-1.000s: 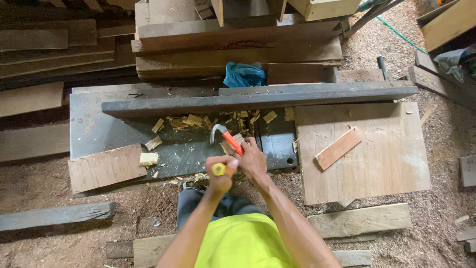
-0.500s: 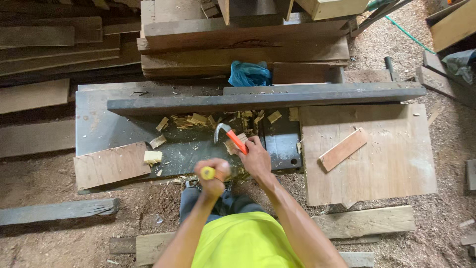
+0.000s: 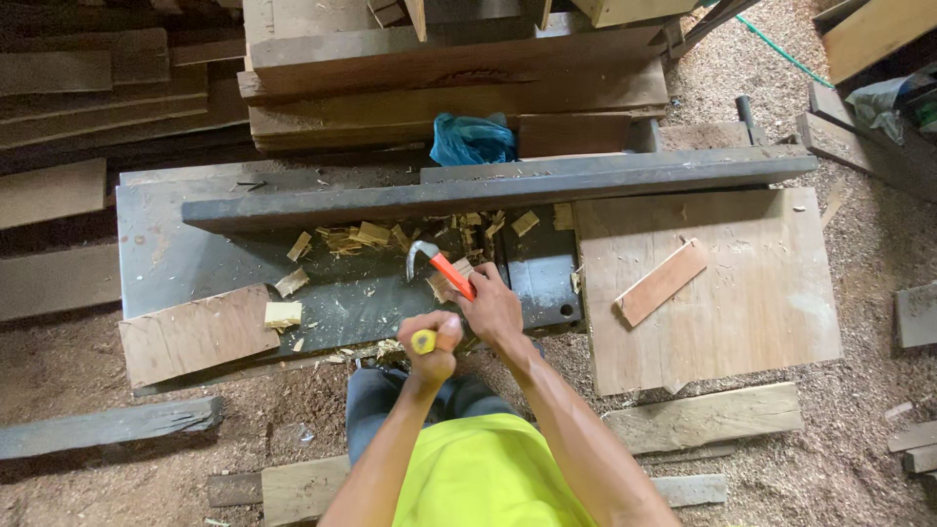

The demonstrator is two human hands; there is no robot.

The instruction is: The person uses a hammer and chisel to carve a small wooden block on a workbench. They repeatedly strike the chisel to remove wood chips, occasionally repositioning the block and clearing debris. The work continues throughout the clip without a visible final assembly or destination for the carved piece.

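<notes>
Sawdust covers the floor point(image 3: 859, 459) around a dark metal counter point(image 3: 195, 259) strewn with wood chips point(image 3: 366, 236), with stacked planks point(image 3: 439, 68) and a blue bag point(image 3: 471, 140) behind it. On the counter, the right hand point(image 3: 493, 310) is closed around the orange handle of a hammer point(image 3: 441, 268), its head resting among the chips. Just beside it, the left hand point(image 3: 431, 346) is fisted around a yellow-ended tool point(image 3: 423, 342) held upright. A plywood sheet point(image 3: 722, 303) with a small strip point(image 3: 662, 281) lies at the right.

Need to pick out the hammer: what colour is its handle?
Orange, on the claw hammer gripped by the right hand; the head view shows it.
</notes>
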